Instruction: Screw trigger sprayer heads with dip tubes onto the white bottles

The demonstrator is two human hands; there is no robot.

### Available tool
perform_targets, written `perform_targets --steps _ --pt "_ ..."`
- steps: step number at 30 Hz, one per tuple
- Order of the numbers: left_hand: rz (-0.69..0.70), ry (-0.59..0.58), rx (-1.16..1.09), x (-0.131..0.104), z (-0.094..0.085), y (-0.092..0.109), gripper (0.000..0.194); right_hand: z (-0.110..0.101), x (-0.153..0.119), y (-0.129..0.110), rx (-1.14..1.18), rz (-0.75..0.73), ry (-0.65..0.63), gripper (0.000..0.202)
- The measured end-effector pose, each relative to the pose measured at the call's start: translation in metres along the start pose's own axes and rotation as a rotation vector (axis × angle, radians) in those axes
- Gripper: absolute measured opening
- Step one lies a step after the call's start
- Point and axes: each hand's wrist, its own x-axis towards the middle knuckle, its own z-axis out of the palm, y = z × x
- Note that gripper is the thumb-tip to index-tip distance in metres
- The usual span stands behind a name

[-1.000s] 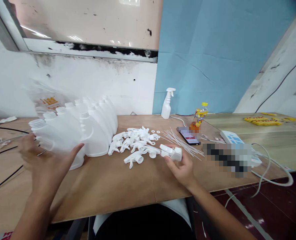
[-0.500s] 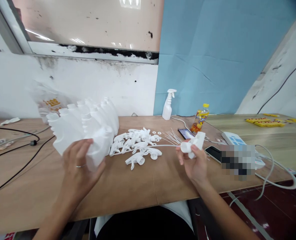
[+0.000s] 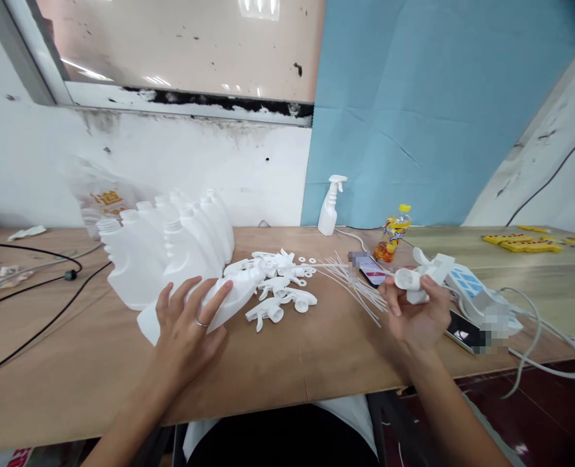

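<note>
My left hand (image 3: 190, 327) is wrapped round a white plastic spray bottle (image 3: 241, 292), which lies tilted with its neck pointing right. In my right hand (image 3: 416, 321) is a white trigger spray head (image 3: 430, 269), gripped between thumb and fingers. A thin dip tube (image 3: 330, 264) runs left from near the spray head towards the bottle's mouth; whether its tip is inside I cannot tell. Between my hands lies a pile of loose trigger spray heads (image 3: 272, 308). Several thin white tubes (image 3: 360, 295) are scattered beside my right hand.
Uncapped white bottles (image 3: 190, 246) stand in rows at the left. An assembled spray bottle (image 3: 328, 207), a drink bottle (image 3: 393, 237) and a phone (image 3: 372, 269) are towards the back. Another phone (image 3: 465, 331) and a white device (image 3: 476, 288) with cables lie right. Black cables (image 3: 39, 282) cross the left side.
The bottle in my left hand has tipped over, its neck now pointing right. My right hand has moved right with the spray head, uncovering more of the loose tubes.
</note>
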Motion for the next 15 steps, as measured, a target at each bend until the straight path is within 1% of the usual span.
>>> perform_targets --steps 3,5,8,11,15 --pt "0.000 0.012 0.000 0.000 0.000 -0.001 0.083 -0.004 0.002 0.002 -0.023 -0.018 0.016 0.019" --pt "0.030 0.013 -0.007 0.001 -0.001 0.001 0.084 -0.003 0.000 0.006 -0.043 0.039 -0.008 0.020" --pt "0.102 -0.020 -0.017 0.003 -0.002 0.005 0.083 0.000 -0.007 0.012 -0.067 0.121 -0.063 0.021" --pt "0.115 -0.046 -0.025 0.004 -0.004 0.008 0.082 0.002 -0.009 0.014 -0.084 0.140 -0.093 0.021" --pt "0.070 -0.044 -0.015 0.003 -0.003 0.006 0.083 -0.003 -0.002 0.007 -0.066 0.095 -0.021 0.020"
